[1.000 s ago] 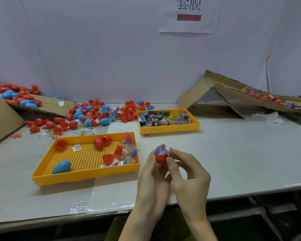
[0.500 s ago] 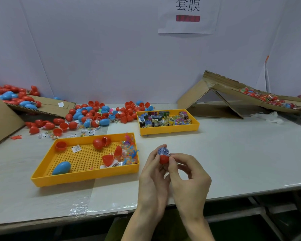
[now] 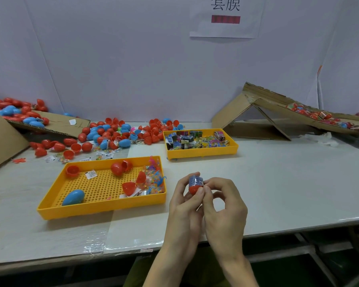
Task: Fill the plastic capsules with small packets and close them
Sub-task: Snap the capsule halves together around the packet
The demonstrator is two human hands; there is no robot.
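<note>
My left hand (image 3: 183, 201) and my right hand (image 3: 225, 206) together hold a red capsule (image 3: 193, 189) with a blue printed wrap (image 3: 195, 180) over its upper part, above the table's front middle. Fingers of both hands pinch it at its sides. A yellow perforated tray (image 3: 100, 207) to the left holds a closed blue capsule (image 3: 73, 197), open red capsule halves (image 3: 129, 187) and small toy packets (image 3: 151, 179). A second yellow tray (image 3: 201, 153) behind holds several colourful printed wraps.
Loose red and blue capsules (image 3: 112, 135) and small packets lie at the back left, some on a cardboard sheet (image 3: 56, 125). A cardboard ramp (image 3: 278, 108) with wrapped capsules rises at the right. The table's front edge (image 3: 133, 251) is near my wrists.
The capsule has been lifted slightly and my right fingers have curled closer around its side. The blue wrap now sits lower over the capsule.
</note>
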